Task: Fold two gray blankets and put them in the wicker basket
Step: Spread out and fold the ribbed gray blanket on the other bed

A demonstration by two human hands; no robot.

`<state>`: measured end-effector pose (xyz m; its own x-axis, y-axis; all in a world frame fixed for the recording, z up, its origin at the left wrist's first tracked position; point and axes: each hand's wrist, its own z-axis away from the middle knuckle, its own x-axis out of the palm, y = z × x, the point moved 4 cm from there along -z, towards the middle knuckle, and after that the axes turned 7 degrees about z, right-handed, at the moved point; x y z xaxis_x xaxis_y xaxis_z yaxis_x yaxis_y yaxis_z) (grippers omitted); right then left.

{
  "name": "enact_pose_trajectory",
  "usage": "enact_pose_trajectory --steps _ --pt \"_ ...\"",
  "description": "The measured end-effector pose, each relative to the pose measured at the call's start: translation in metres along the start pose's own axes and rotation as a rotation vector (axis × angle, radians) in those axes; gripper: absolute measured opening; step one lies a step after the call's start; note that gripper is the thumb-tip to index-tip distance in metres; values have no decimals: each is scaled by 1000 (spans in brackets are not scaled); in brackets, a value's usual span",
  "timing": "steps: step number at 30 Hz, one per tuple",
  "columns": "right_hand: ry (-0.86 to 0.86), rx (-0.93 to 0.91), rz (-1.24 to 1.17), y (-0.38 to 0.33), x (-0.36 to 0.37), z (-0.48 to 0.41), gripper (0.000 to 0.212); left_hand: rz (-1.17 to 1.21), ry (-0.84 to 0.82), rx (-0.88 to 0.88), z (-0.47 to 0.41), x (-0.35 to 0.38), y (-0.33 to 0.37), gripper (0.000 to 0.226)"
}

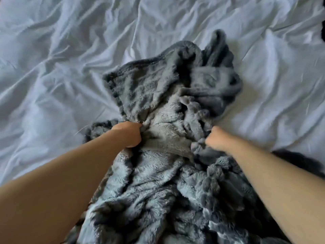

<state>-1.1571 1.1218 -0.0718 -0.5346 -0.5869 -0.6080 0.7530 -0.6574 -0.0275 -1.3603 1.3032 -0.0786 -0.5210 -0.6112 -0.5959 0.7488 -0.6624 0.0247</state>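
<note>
**Crumpled blanket lies lengthwise away from the person, gripped at mid-length on both sides**

The bed (61, 59) fills the view, its pale sheet creased all over. On it lies the gray blanket (158, 191), a plush heap that is not yet folded. Its long axis runs from the near edge of the view, between the forearms, straight away from the person, and ends in a bunched lump past the hands, leaning a little to the right. Whether the heap is one blanket or both, I cannot tell. A dark furry patch (299, 161) shows just beyond the right forearm and may belong to the second one. The wicker basket is not in view.

A hemmed edge (114, 92) runs down the far left side of the heap to the left hand (129, 134). That hand is curled into a fist, with a gather of the fabric pinched where the hem ends. The right hand (218, 140) is clenched on a bunched fold at the opposite side of the heap. It is blurred, so its fingers cannot be made out.

The two hands sit about level, with the paler middle of the blanket touching both. Neither is clearly nearer to the far lump. Most of the fabric lies nearer the person than the grips, so spreading it probably means drawing the hands apart and outwards across the bed. The hem suggests the left hand is the likelier one to find a true corner.
</note>
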Motion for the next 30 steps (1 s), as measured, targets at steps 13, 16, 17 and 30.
enact_pose_trajectory --steps 13,16,17,30 --pt "-818 54 -122 -35 163 167 26 260 -719 -59 149 138 15 16" --pt "-458 242 -699 -44 101 165 20 432 -413 -111 152 59 18 30" --pt "-324 299 -898 -49 40 148 16 575 -209 -132 149 -7 17 28" --pt "1301 -261 -1050 -26 -656 265 84 749 1283 298 264 -629 -50 82"
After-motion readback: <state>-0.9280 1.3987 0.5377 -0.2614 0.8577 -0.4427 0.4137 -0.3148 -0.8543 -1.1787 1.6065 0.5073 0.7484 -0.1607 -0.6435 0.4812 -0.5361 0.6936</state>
